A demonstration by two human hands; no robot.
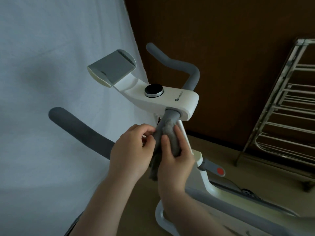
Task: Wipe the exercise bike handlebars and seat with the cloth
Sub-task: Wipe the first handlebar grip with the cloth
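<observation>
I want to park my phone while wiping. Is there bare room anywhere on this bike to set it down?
The grey tablet tray above the black knob lies bare, as does the white console between the knob and its logo end. It is crowded at the handlebar stem below, where left hand and right hand hold the cloth.

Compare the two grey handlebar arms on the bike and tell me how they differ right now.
The left handlebar arm sweeps out toward the white sheet and lies nearer the camera; the right handlebar arm curves up and away toward the brown wall. The left arm's inner end disappears behind the left hand, close to where both hands work the grey cloth; the right arm is bare and untouched. Both have the same grey padded covering and rounded tips.
</observation>
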